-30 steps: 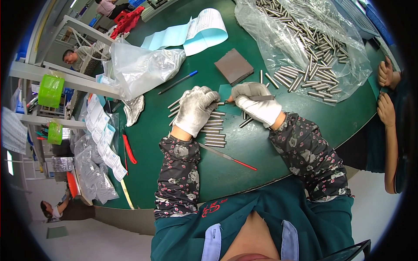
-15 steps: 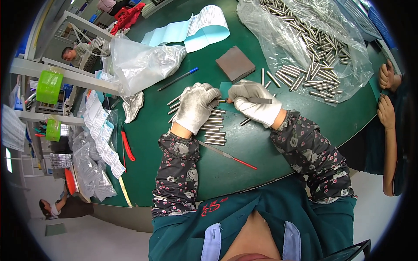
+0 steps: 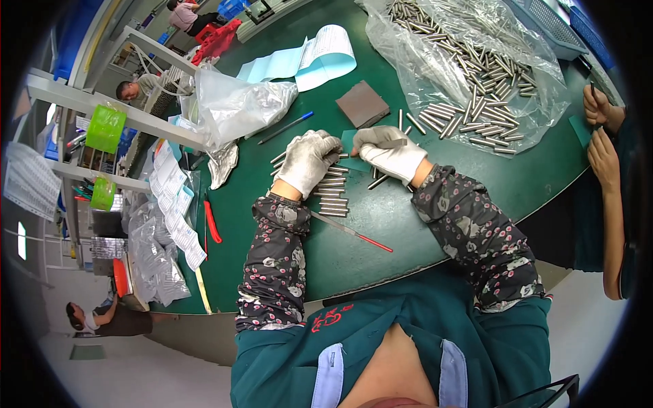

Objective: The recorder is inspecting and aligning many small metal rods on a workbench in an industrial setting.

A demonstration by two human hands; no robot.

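My left hand (image 3: pixel 308 163), in a white glove, is closed around a metal pin (image 3: pixel 343 156) whose end sticks out toward the right. Facing it, my gloved right hand (image 3: pixel 391 156) pinches a flat grey strip (image 3: pixel 385 143); its exact kind is unclear. A small gap separates the right fingertips from the pin's end. Beneath and beside the left hand lies a row of loose metal pins (image 3: pixel 332 202). Several more pins (image 3: pixel 376 181) lie by the right hand. A slim file with a red handle (image 3: pixel 373 243) rests nearer to me.
A clear plastic bag (image 3: pixel 401 61) with a heap of pins spreads at the far right. Beyond my hands lie a brown square sheet (image 3: pixel 362 104), a blue pen (image 3: pixel 286 128) and light-blue papers (image 3: pixel 326 58). Red-handled pliers (image 3: pixel 212 222) lie left. A co-worker's hands (image 3: pixel 601 146) are at right.
The grey strip has tilted and shifted left over the right hand's fingers. The right fingertips have drawn slightly off the pin. The whole view has shifted a little; the left hand keeps its grip.
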